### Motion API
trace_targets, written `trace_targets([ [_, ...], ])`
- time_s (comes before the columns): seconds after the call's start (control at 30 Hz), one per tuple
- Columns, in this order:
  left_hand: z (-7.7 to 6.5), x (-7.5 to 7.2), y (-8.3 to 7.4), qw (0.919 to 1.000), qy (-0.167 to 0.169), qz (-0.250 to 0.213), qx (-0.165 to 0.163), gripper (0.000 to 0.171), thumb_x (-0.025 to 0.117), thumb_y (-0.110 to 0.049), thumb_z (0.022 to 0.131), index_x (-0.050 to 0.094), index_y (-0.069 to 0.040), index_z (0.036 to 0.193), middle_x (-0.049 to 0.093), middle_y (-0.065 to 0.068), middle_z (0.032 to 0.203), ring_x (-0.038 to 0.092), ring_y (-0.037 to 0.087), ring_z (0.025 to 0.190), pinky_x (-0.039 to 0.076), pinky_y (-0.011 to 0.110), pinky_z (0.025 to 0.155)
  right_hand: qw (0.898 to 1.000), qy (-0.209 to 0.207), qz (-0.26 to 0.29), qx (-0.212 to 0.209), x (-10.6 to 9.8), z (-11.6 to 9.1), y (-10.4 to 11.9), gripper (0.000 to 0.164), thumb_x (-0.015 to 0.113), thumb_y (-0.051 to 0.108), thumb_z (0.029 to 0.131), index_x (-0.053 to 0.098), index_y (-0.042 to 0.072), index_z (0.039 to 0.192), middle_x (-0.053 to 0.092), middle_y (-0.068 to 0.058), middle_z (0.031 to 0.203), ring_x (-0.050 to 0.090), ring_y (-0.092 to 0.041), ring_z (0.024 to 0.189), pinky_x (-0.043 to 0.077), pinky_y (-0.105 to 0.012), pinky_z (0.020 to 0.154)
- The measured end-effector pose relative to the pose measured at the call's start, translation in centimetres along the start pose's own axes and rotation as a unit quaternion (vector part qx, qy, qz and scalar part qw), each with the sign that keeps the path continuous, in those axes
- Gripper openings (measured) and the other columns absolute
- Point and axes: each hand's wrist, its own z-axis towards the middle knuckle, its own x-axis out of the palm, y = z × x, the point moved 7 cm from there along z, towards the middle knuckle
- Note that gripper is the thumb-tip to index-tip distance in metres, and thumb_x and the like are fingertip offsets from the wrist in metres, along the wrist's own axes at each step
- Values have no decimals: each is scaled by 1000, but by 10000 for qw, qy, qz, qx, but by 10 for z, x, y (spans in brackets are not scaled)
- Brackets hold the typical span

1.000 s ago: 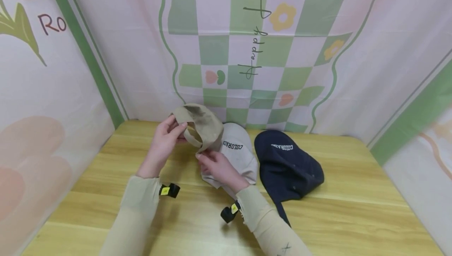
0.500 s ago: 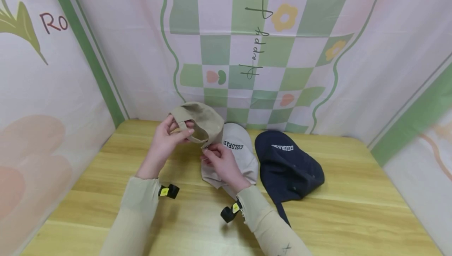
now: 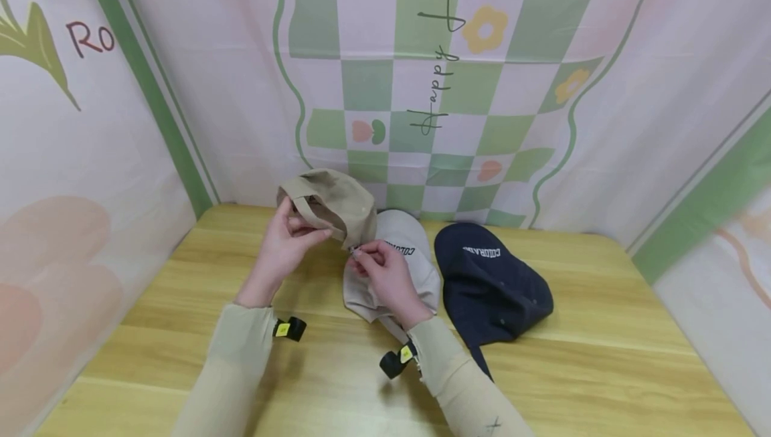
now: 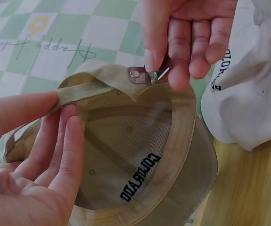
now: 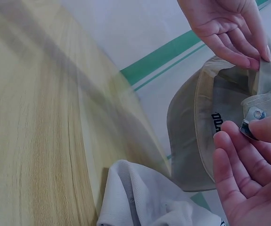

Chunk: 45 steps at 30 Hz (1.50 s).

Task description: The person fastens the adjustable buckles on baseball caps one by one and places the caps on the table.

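A khaki baseball cap (image 3: 352,203) is held up over the back of the table, its back opening toward me. My left hand (image 3: 278,246) pinches the cap's strap (image 4: 86,92) between thumb and fingers at the left side of the opening. At the other side, my right hand (image 3: 388,276) pinches a small metal buckle (image 5: 247,128) between thumb and index finger. The buckle sits on a brown tab (image 4: 136,75) at the cap's edge, partly covered by the right fingertips. Inside the cap, dark COLORADO lettering (image 4: 140,178) shows in the left wrist view.
Behind my right hand a light grey cap (image 3: 412,229) lies on the wooden table (image 3: 602,357). To its right lies a navy cap (image 3: 490,283), its strap trailing toward me. A patterned curtain (image 3: 421,75) stands along the table's back edge.
The khaki cap has shifted slightly left and up and turned. My left fingers have changed their hold along its opening, while my right fingers have moved from the cap's edge onto the buckle.
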Motion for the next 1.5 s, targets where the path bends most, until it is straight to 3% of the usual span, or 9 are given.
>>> trace_targets([
  [0.27,-1,-6,-4,9989,-396,-228,46,66,72,10,88,45,-3,147,65,24,123,68,18,95,58,31,85,9997,-193,108,-70,-6,3,0,10,62,-1,100,63,-9,106,73,-23,96,70,-38,90,60,-37,79],
  [0.5,0,-10,-3,9982,-502,-325,17,57,69,11,90,47,4,142,63,26,121,68,12,90,59,32,83,9995,-197,234,-127,-11,3,3,17,62,-2,100,64,-8,116,73,-23,96,71,-36,90,60,-37,79],
  [0.6,1,-10,-3,9978,-539,-398,16,52,68,12,91,48,7,139,65,21,115,67,10,89,58,29,82,9992,-187,279,-227,-13,2,6,20,61,-3,100,60,-4,120,73,-22,94,71,-37,89,60,-42,81],
  [0.7,2,-11,-2,9975,-543,-441,13,51,67,13,91,47,8,138,66,11,109,67,11,90,58,31,84,9985,-159,364,-381,-14,2,9,13,59,-6,100,58,-3,113,73,-22,93,69,-43,90,59,-50,83],
  [0.83,1,-12,-2,9975,-535,-461,41,51,66,11,93,47,7,139,67,6,108,68,15,93,58,30,84,9976,-75,430,-545,-13,2,12,7,57,-8,100,61,-8,105,71,-24,94,69,-44,90,60,-44,82],
  [0.93,1,-13,-3,9974,-531,-492,65,45,65,10,94,49,6,136,67,8,107,68,19,92,58,32,84,9981,-71,364,-502,-13,2,12,10,58,-4,101,65,-8,107,72,-23,97,70,-39,92,59,-33,81],
  [1.23,1,-14,-1,9972,-660,-349,-29,23,62,3,99,57,14,119,65,23,116,68,14,85,59,31,83,9987,-170,253,-401,-18,3,11,14,67,1,97,68,-3,110,74,-16,106,69,-35,104,57,-28,84],
  [1.5,0,-15,-5,9976,-660,-166,97,23,63,-9,103,63,11,114,67,23,113,68,17,88,58,37,87,9982,-346,35,-487,-24,3,11,10,66,0,98,69,-4,107,75,-15,99,72,-27,95,59,-35,81],
])
